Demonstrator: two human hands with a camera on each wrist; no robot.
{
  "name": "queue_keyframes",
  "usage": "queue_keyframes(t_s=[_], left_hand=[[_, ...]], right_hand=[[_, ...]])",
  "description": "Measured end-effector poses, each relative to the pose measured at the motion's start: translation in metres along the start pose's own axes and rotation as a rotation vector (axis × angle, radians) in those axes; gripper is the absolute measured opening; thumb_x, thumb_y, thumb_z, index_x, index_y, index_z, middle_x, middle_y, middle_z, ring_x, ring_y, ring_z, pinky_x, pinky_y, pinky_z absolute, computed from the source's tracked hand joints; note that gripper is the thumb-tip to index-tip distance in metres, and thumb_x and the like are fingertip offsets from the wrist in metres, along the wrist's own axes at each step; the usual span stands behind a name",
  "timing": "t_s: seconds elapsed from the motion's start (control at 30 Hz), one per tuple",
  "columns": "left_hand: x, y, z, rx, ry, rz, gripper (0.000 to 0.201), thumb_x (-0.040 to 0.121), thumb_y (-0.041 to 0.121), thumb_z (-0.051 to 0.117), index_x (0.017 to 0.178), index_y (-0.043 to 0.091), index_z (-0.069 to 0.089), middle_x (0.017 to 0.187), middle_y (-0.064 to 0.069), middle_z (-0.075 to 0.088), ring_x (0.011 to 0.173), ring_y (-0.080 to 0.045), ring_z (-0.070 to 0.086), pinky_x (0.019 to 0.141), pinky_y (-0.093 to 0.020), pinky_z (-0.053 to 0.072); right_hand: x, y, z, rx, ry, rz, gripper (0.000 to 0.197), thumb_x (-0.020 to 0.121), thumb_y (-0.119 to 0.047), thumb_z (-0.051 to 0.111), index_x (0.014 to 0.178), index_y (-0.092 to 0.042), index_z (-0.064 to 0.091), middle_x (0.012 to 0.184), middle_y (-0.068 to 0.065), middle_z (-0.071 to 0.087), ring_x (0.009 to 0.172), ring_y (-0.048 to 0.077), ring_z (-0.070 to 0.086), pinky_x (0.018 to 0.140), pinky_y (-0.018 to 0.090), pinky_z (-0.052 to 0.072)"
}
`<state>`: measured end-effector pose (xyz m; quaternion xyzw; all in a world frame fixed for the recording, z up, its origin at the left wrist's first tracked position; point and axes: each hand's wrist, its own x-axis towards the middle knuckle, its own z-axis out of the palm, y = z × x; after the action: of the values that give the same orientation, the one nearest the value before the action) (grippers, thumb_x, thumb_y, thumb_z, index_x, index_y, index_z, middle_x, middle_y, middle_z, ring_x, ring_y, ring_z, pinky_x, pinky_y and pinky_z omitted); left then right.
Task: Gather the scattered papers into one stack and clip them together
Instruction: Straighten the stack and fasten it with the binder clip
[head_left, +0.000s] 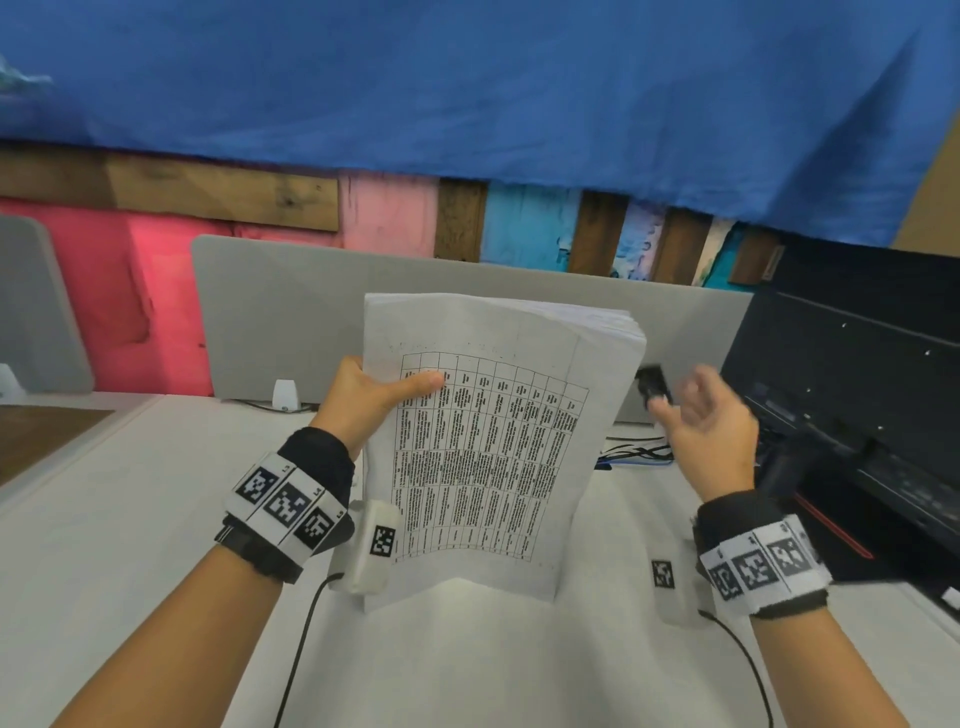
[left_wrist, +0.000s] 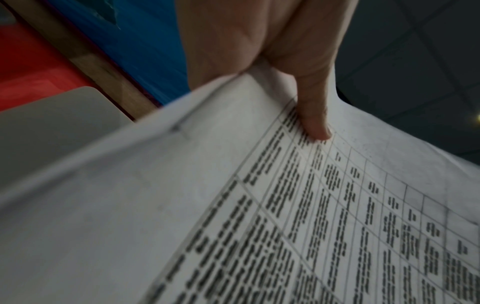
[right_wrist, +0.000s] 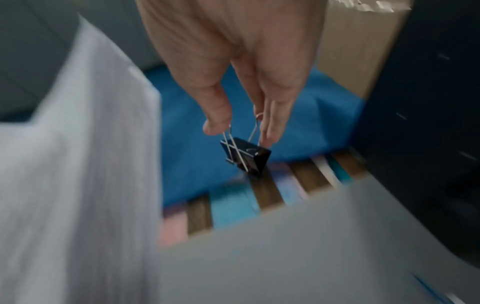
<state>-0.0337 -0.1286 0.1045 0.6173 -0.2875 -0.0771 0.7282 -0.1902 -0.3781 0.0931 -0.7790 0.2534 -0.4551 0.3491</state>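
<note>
Papers (head_left: 483, 441) stand upright in my left hand (head_left: 363, 400), long axis vertical, printed table facing me, thumb across front, lower edge near desk (head_left: 156, 493). Right hand (head_left: 711, 421), just right of stack & apart from it, pinches black binder clip (right_wrist: 245, 157) by wire handles; clip hangs pointing away from palm.

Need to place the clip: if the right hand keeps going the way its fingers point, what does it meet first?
Probably the grey divider panel, not the paper stack: the right hand points its binder clip past the stack's right edge. Depth is unclear.
</note>
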Motion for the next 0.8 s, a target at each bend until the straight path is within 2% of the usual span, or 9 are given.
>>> queue_keyframes(t_s=[0.1,0.2,0.27,0.37,0.47,0.53,0.63,0.7,0.8], left_hand=[[-0.002,0.002,0.002,0.0,0.007,0.002,0.02,0.076,0.006,0.069,0.086,0.021,0.06,0.089,0.002,0.067,0.083,-0.011,0.064,0.073,-0.024,0.051],[-0.001,0.002,0.002,-0.006,0.013,-0.013,0.019,0.076,0.007,0.069,0.088,0.018,0.061,0.09,0.0,0.067,0.084,-0.012,0.064,0.075,-0.025,0.051],[-0.001,0.003,0.002,0.001,0.022,-0.026,0.02,0.075,0.009,0.07,0.092,0.015,0.061,0.09,0.0,0.067,0.084,-0.012,0.064,0.075,-0.026,0.051],[-0.001,0.003,0.003,0.006,0.026,-0.033,0.018,0.075,0.01,0.071,0.089,0.016,0.061,0.09,-0.002,0.068,0.083,-0.014,0.065,0.075,-0.028,0.053],[-0.003,0.004,0.002,0.009,0.023,-0.031,0.015,0.077,0.008,0.069,0.083,0.018,0.06,0.084,0.0,0.067,0.069,-0.007,0.068,0.062,-0.02,0.055],[-0.005,0.005,0.002,0.018,0.016,-0.03,0.014,0.077,0.009,0.07,0.082,0.018,0.061,0.082,0.0,0.068,0.065,-0.007,0.069,0.062,-0.022,0.058],[-0.007,0.006,0.002,0.015,0.031,-0.042,0.014,0.076,0.009,0.071,0.082,0.016,0.06,0.083,-0.002,0.067,0.076,-0.015,0.065,0.071,-0.027,0.054],[-0.008,0.006,0.003,0.028,0.033,-0.041,0.014,0.076,0.01,0.071,0.084,0.014,0.06,0.082,0.0,0.066,0.076,-0.011,0.063,0.069,-0.024,0.053],[-0.011,0.008,0.005,0.041,0.015,-0.024,0.014,0.078,0.009,0.069,0.08,0.018,0.059,0.08,0.003,0.065,0.073,-0.006,0.061,0.055,-0.012,0.05]], right_hand=[[-0.008,-0.057,-0.015,0.03,0.204,-0.399,0.052,0.08,-0.01,0.067,0.126,0.003,0.046,0.124,0.019,0.055,0.116,0.015,0.053,0.103,0.029,0.042],[-0.024,-0.109,-0.027,0.068,0.331,-0.657,0.053,0.081,-0.013,0.064,0.125,0.008,0.047,0.117,0.012,0.056,0.113,0.015,0.055,0.102,0.024,0.044],[-0.037,-0.133,-0.026,0.084,0.354,-0.778,0.05,0.081,-0.012,0.063,0.124,0.011,0.048,0.113,0.005,0.054,0.108,0.015,0.056,0.1,0.021,0.044],[-0.052,-0.152,-0.01,0.076,0.265,-0.922,0.042,0.08,-0.004,0.064,0.117,0.012,0.054,0.109,0.014,0.063,0.102,0.022,0.062,0.096,0.025,0.048],[-0.056,-0.157,0.011,0.012,0.104,-1.004,0.038,0.074,0.003,0.067,0.111,0.01,0.06,0.104,0.018,0.069,0.097,0.021,0.066,0.093,0.018,0.045],[-0.051,-0.158,0.021,-0.045,0.012,-1.026,0.034,0.071,0.005,0.067,0.105,0.008,0.063,0.098,0.017,0.071,0.088,0.02,0.066,0.085,0.016,0.047],[-0.037,-0.159,0.027,-0.149,-0.089,-1.01,0.029,0.071,0.007,0.061,0.1,0.007,0.064,0.092,0.018,0.071,0.075,0.031,0.071,0.066,0.037,0.058],[-0.027,-0.161,0.029,-0.232,-0.172,-0.945,0.026,0.075,0.011,0.055,0.099,0.006,0.064,0.092,0.019,0.071,0.076,0.03,0.072,0.067,0.039,0.058],[-0.01,-0.166,0.027,-0.406,-0.275,-0.828,0.017,0.083,0.006,0.052,0.096,0.003,0.062,0.087,0.017,0.071,0.087,0.028,0.069,0.075,0.034,0.053]])
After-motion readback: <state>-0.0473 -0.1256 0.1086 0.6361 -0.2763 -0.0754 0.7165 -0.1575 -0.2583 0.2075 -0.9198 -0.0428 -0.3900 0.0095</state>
